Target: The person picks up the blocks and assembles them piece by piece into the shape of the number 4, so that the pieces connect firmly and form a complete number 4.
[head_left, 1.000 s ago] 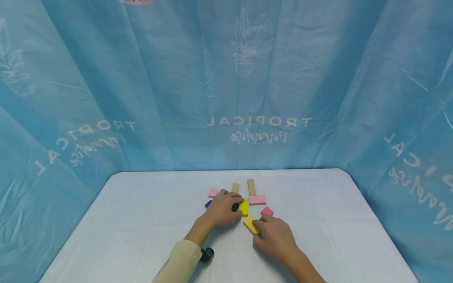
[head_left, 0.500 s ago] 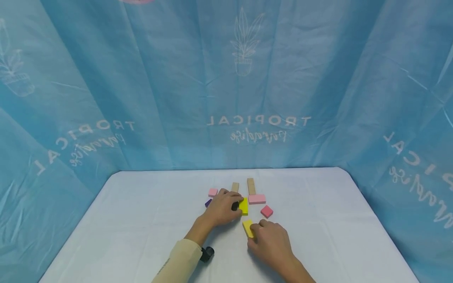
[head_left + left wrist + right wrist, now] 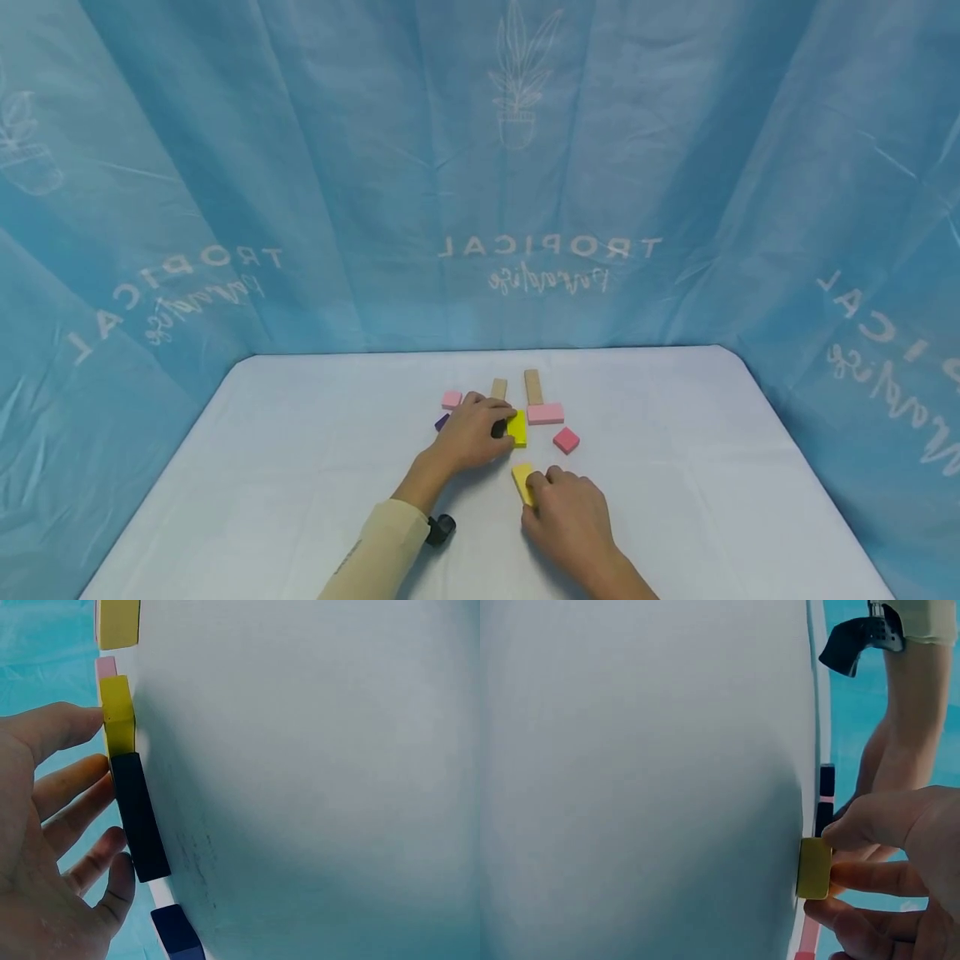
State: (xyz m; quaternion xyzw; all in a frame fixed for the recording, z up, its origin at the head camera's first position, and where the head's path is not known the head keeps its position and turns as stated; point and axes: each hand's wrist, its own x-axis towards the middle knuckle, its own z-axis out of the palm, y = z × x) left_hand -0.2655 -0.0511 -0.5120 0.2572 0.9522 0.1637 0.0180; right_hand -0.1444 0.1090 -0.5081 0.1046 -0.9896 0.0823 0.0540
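Note:
My left hand [image 3: 472,433] holds a bright yellow block [image 3: 517,427], thumb at its near end and a finger at its far end. A black block [image 3: 140,817] touches that yellow block, with the other left fingers along it in the left wrist view. Closer to me, my right hand [image 3: 567,512] grips a second yellow block [image 3: 522,482] between thumb and fingers, slightly angled and apart from the first. Part of this block is hidden by the fingers in the head view; its end shows in the right wrist view.
Beyond the hands lie a pink block [image 3: 545,414], two wooden blocks [image 3: 533,386], a coral-pink block [image 3: 566,440], a small light pink block [image 3: 452,400] and a purple block [image 3: 442,422]. A blue curtain [image 3: 480,183] surrounds the white table [image 3: 675,467].
My right hand has drawn its yellow block toward me and slightly left, turning it straighter and away from the coral-pink block. The left hand stays in place. The head view has tilted slightly.

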